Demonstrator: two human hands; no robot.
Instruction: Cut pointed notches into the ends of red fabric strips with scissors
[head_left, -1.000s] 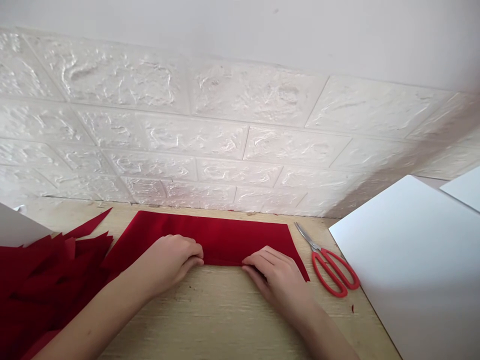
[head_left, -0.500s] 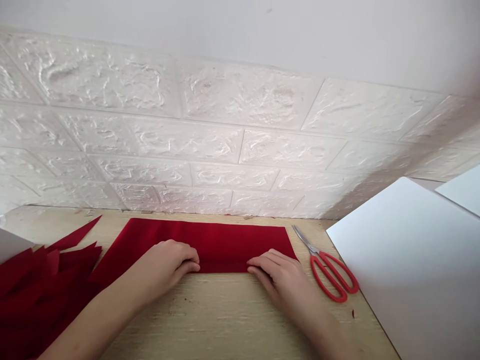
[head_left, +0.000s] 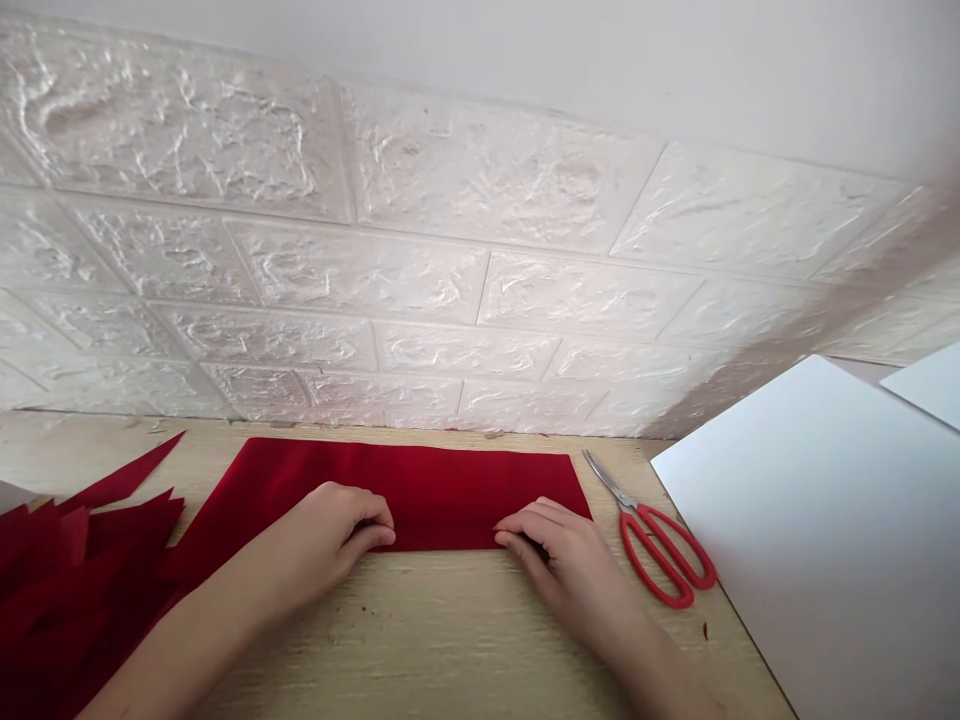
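A red sheet of felt-like paper (head_left: 427, 480) lies flat on the wooden table (head_left: 442, 640), its far edge close to the wall. My left hand (head_left: 334, 530) rests on its near edge with fingers curled, pinching that edge. My right hand (head_left: 559, 555) grips the same near edge farther right, fingers bent over it. Both hands sit on the sheet's front border, about a hand's width apart.
Red-handled scissors (head_left: 652, 545) lie closed just right of the sheet. A large white board (head_left: 825, 530) covers the table's right side. A heap of red cut scraps (head_left: 75, 570) lies at the left. A white textured brick wall (head_left: 420, 270) stands directly behind.
The view has shifted slightly, so everything sits a little lower and left. Both hands stay on the sheet's near edge; its front right corner now lies hidden under my right hand.
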